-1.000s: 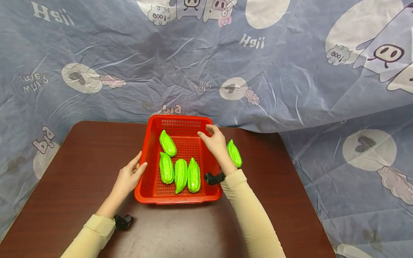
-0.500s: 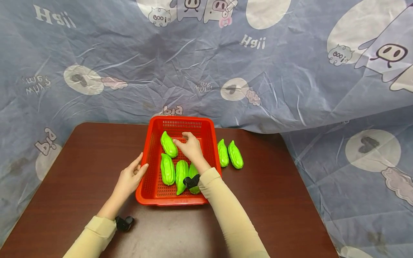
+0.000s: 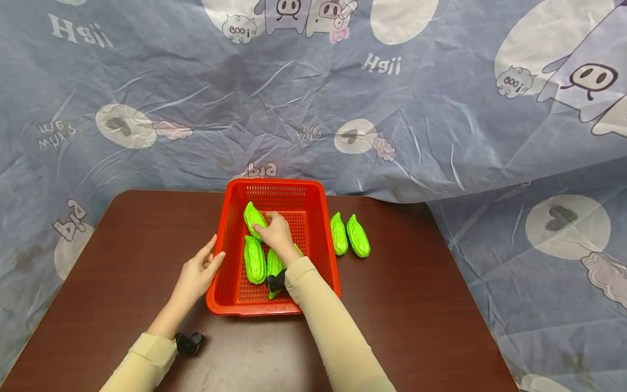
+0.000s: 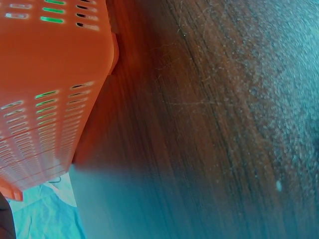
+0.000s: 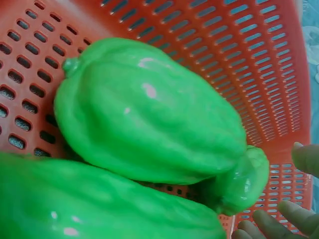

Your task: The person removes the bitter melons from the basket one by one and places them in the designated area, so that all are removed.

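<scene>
A crumpled blue cloth printed with cartoon pigs (image 3: 313, 87) hung behind a dark brown table (image 3: 416, 305), and on that table sat a red perforated basket (image 3: 320, 239), the landmark for everything else. Inside the basket, toward its far left corner, lay a green gourd (image 3: 253, 216), and the right hand (image 3: 276, 234) had reached in over it, fingertips (image 3: 260, 231) touching its near end; whether the fingers had actually curled round it could not be told from the head view, and the right wrist view showed only fingertips at its edge. Nearer the basket's front wall lay more gourds (image 3: 255, 260), side by side and partly hidden under the right forearm. Outside the basket, just beside its right wall, two further gourds (image 3: 349, 235) lay together on the table. The left hand (image 3: 200, 270) rested against the basket's left wall with relaxed, straight fingers, steadying it and gripping nothing. The risk here looked to be slippage: the gourds appeared glossy and smooth, so a shallow fingertip hold at the tapered end might let one slide free. The forearm, lying low across the front gourds, might also nudge them, or drag the light basket along the table if the left hand eased off.
</scene>
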Demonstrator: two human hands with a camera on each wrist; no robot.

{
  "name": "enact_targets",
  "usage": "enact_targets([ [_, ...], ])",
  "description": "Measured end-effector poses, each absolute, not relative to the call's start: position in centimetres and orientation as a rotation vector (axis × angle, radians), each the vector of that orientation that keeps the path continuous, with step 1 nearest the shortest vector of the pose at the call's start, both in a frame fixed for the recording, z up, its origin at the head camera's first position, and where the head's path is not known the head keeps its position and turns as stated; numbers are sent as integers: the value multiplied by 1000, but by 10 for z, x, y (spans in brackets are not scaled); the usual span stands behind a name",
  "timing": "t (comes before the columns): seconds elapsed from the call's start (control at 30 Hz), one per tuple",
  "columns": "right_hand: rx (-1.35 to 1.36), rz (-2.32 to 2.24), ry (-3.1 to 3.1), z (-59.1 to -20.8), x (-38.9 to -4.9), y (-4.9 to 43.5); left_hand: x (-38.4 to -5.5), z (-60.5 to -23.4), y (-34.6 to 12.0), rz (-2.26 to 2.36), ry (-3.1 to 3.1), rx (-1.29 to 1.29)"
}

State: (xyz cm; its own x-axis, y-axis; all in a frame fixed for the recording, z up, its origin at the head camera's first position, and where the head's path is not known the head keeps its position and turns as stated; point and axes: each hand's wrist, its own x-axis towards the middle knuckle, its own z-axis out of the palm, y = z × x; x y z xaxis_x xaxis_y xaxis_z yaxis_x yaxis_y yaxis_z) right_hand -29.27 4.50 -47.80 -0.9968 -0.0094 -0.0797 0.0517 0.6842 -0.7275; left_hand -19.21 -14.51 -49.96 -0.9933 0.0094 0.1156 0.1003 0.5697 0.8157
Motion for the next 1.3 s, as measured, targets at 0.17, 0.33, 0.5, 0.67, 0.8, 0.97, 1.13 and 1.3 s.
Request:
enact_targets([
  [0.17,44,-1164,2827,-487,-294,43,-192,-501,-145,-1411,-2685,-100],
  [0.33,80,-1160,2781,-489,-293,42,-192,-502,-145,-1412,-2676,-101],
  [0.5,102,-1132,2755,-489,-291,40,-192,-502,-145,-1425,-2694,-97],
  [0.67,100,-1094,2754,-492,-291,38,-191,-503,-145,-1426,-2681,-105],
  [0.8,85,-1078,2766,-493,-294,36,-192,-504,-146,-1418,-2657,-114],
  [0.97,83,-1088,2757,-493,-296,36,-192,-504,-145,-1412,-2660,-102],
  [1.13,92,-1088,2756,-494,-295,37,-192,-504,-144,-1410,-2670,-96],
  [1.3,91,-1101,2749,-492,-294,40,-191,-503,-145,-1425,-2680,-86],
])
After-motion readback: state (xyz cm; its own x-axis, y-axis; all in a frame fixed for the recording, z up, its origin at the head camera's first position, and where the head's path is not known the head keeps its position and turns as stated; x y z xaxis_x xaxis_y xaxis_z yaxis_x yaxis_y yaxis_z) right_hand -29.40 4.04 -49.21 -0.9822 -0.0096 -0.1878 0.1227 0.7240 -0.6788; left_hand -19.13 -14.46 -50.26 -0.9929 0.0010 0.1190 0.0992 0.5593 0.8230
